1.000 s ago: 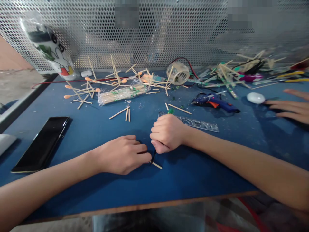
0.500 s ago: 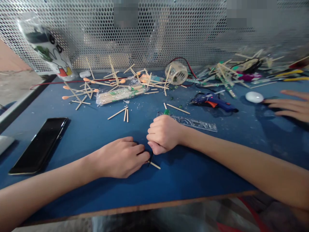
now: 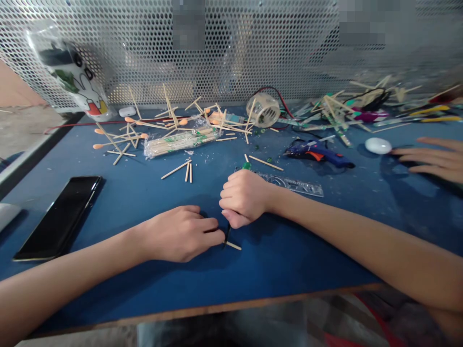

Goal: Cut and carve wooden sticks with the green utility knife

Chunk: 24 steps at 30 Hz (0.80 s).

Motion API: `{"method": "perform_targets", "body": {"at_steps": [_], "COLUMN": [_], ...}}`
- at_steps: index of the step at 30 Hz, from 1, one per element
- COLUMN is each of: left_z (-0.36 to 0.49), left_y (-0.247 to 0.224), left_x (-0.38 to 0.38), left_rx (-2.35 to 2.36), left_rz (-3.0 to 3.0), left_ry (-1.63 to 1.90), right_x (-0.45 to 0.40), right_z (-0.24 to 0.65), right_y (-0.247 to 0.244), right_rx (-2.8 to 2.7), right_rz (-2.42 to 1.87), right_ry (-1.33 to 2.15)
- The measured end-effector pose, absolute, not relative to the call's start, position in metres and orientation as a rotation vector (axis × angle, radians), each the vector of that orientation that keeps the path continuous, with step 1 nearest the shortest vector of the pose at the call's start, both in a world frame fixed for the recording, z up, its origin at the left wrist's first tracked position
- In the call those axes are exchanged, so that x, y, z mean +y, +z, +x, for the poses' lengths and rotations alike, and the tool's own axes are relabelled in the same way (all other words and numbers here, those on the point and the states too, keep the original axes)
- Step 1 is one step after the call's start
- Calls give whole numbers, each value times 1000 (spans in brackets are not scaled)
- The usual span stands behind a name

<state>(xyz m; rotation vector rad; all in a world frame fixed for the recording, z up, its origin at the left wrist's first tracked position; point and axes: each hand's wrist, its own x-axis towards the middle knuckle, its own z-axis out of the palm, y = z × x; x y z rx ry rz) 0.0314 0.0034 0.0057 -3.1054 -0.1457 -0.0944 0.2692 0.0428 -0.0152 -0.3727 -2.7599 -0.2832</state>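
My left hand point(image 3: 186, 236) rests on the blue table, its fingers closed on a thin wooden stick point(image 3: 233, 246), whose end pokes out past the fingertips. Just to the right, my right hand point(image 3: 244, 197) is a fist around a thin tool with a green end point(image 3: 246, 166). The tool's dark shaft comes out below the fist and meets the stick beside my left fingertips. Most of the tool is hidden by my fingers, so its exact kind does not show. A clear plastic ruler point(image 3: 300, 184) lies partly behind my right wrist.
A black phone point(image 3: 60, 219) lies at left. Farther back are bagged sticks point(image 3: 181, 143), loose sticks point(image 3: 177, 169), orange-tipped stick pieces point(image 3: 123, 137), a blue glue gun point(image 3: 318, 153) and a bottle point(image 3: 74, 77). Another person's hand point(image 3: 434, 156) is beside a white oval object point(image 3: 378, 145).
The view has shifted very slightly. My hands keep their grips in nearly the same place, and a bit more of the dark shaft shows between them.
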Motion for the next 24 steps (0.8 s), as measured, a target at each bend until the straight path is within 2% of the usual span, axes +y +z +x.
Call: {"method": "perform_targets", "body": {"at_steps": [7,14,24], "left_z": [31,31,34], "left_y": [2,4,6], "left_x": [0,7,7], "left_rx": [-340,-55,-90], "left_rz": [-3076,-3205,-3247], "left_ry": [-217,-161,-89], "right_x": [43,26,36], "right_z": [269,261,264], "right_y": [-17,-14,-11], "right_rx": [-2722,-2775,-2889], "right_rz": [-368,-340,-413], "right_ry": [-283,-228,-191]}}
